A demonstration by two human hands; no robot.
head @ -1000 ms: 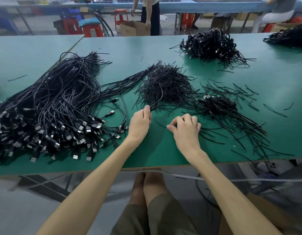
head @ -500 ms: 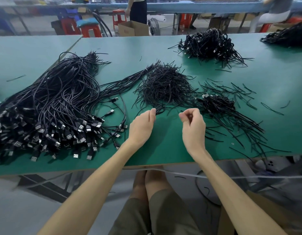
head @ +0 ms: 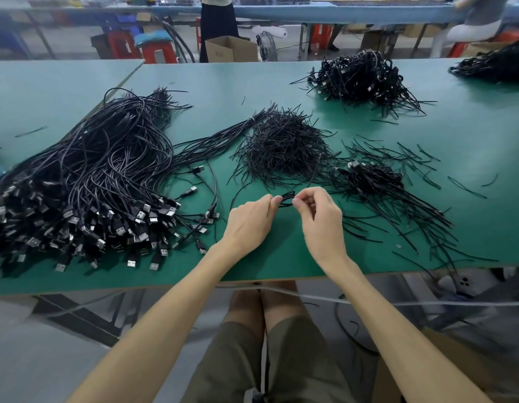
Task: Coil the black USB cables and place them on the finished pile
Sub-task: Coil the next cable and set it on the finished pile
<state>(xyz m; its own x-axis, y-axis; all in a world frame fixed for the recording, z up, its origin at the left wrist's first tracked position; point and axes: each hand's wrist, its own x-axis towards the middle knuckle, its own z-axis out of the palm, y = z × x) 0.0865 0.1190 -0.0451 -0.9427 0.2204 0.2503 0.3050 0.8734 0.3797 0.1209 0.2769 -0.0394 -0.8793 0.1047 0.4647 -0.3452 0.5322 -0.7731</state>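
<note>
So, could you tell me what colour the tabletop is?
The table is green; head view.

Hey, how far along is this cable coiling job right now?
Done: a small pile of coils sits to the right, and a bigger heap farther back looks finished too. In hand: the left hand and right hand pinch a small black loop between them; cable or tie, I cannot tell. Left: the large pile of straight cables, so most of the job.
</note>
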